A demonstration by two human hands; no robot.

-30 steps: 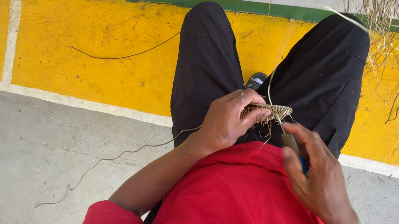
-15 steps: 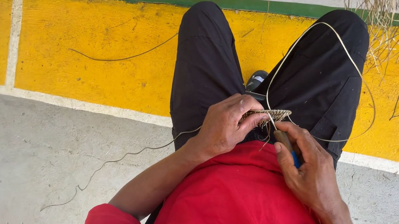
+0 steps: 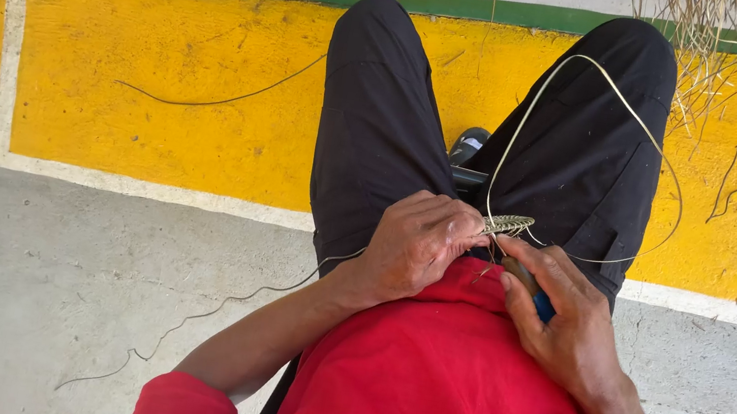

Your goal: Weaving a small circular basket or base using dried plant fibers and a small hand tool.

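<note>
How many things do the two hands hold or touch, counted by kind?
Small woven fibre piece, pinched in the left hand: 1
Long pale fibre strand, looping up from the piece: 1
Blue-handled tool, in the right hand: 1
Total: 3

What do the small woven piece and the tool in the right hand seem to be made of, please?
Woven piece: likely dried plant fibre, matte and straw-coloured, with a loose strand looping off it. Tool: glossy blue handle, probably plastic; its tip is hidden.
</note>
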